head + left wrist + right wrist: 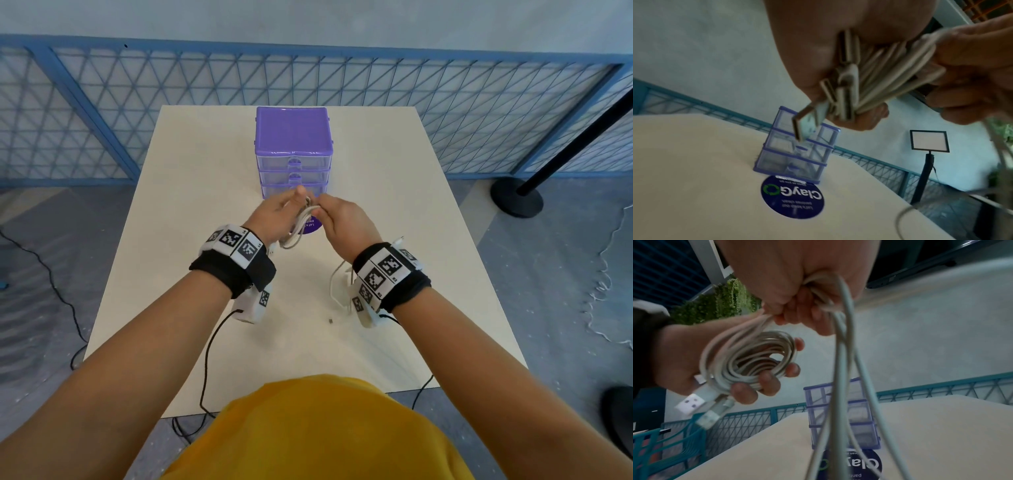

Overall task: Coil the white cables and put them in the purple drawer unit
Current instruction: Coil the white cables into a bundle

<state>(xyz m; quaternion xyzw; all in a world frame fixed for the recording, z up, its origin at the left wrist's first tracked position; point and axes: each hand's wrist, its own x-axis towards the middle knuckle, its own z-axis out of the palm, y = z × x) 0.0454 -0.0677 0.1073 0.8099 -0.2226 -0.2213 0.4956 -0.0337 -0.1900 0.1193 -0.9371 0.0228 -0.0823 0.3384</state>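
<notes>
A purple drawer unit (293,150) with three clear drawers, all closed, stands at the table's far middle. Just in front of it my left hand (274,216) holds a coil of white cable (748,360), its fingers curled round the loops. USB plugs (840,91) stick out of the bundle. My right hand (342,219) grips the loose strands of cable (840,369), which hang down from its fist toward the table. More white cable (337,284) lies on the table under my right wrist.
A round dark blue sticker (792,197) lies on the cream table (191,205) in front of the unit. A blue mesh fence (171,113) runs behind the table. A black post stand (517,195) is on the floor at the right.
</notes>
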